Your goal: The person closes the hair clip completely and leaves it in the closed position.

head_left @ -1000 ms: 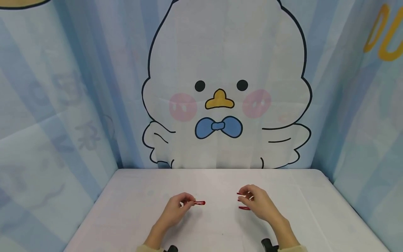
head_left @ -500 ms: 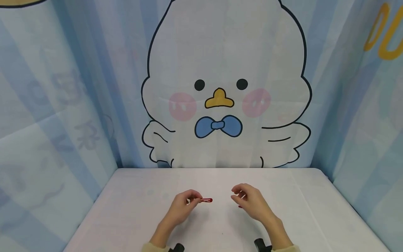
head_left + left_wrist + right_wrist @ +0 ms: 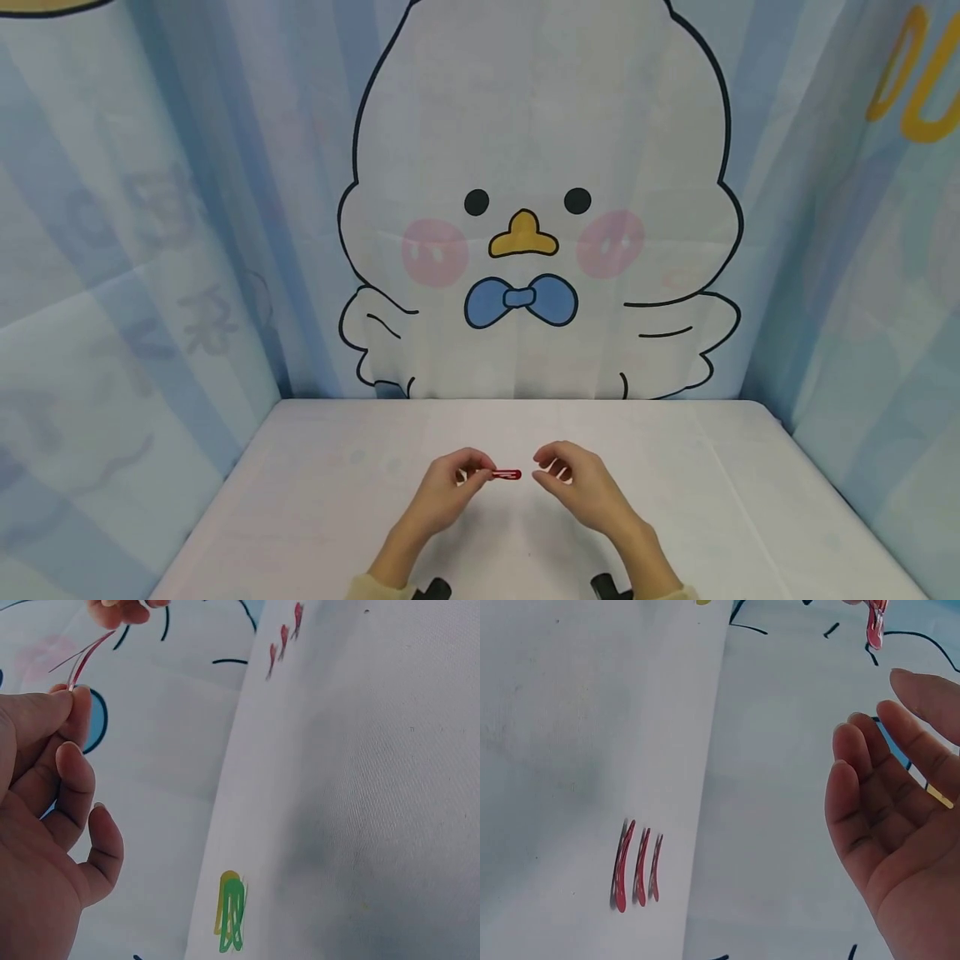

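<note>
Between thumb and index finger, my left hand [image 3: 444,490] pinches one end of a red snap hair clip [image 3: 507,474], which points right above the table. From the left wrist, the same clip [image 3: 91,658] shows its thin strips spread apart. My right hand [image 3: 588,490] faces it a short way off, fingers loosely bent and holding nothing; in the right wrist view its thumb and fingertips are apart. Three more red hair clips [image 3: 622,870] lie in a row on the table, hidden behind my right hand in the head view.
A green hair clip [image 3: 233,915] and a yellow one [image 3: 222,900] lie together on the white table [image 3: 315,517], toward the left. Behind it hangs a curtain [image 3: 525,358] with a printed cartoon duck, and more curtain closes off both sides.
My left hand has moved right with the red hair clip, and my right hand has moved left, narrowing the gap. The red clips on the table have become hidden behind my right hand.
</note>
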The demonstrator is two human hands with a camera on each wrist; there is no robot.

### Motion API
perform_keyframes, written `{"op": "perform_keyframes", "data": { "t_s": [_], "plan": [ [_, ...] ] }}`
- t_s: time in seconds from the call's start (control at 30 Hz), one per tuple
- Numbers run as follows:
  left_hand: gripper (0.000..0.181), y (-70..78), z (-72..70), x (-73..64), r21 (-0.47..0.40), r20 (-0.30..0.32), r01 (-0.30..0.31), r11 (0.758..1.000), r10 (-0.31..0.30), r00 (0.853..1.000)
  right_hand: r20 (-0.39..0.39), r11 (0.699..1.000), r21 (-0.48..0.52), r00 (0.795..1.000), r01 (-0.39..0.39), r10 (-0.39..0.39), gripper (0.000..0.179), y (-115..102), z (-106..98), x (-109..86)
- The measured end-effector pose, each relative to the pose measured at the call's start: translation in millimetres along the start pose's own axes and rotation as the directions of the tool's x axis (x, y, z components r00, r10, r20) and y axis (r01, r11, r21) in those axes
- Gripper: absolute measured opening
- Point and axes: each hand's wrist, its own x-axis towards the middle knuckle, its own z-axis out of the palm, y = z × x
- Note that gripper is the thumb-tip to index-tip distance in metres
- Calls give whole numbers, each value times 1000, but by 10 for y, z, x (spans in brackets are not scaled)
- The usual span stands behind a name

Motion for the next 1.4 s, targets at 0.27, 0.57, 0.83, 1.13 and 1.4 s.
{"op": "perform_keyframes", "data": {
  "t_s": [0.27, 0.57, 0.83, 1.13, 1.4],
  "plan": [
    [5, 21, 43, 2, -6, 0, -52, 999, 52, 999, 28, 997, 50, 998, 58, -60, 15, -38, 75, -2],
    [5, 55, 77, -9, -32, 8, -66, 997, 67, 998, 12, 990, 118, 997, 72, -74, 7, -87, 114, -12],
    [13, 23, 97, -37, -40, 23, -97, 995, 97, 995, -32, 986, 150, 997, 75, -71, 8, -78, 144, -24],
    [6, 22, 137, -28, -39, -62, -124, 991, 122, 991, -111, 980, 166, 990, 105, -88, 14, -68, 205, -53],
    [6, 40, 211, -23, 0, -166, -139, 990, 138, 976, -185, 984, 139, 979, 111, -84, 20, -77, 302, -43]
  ]
}}
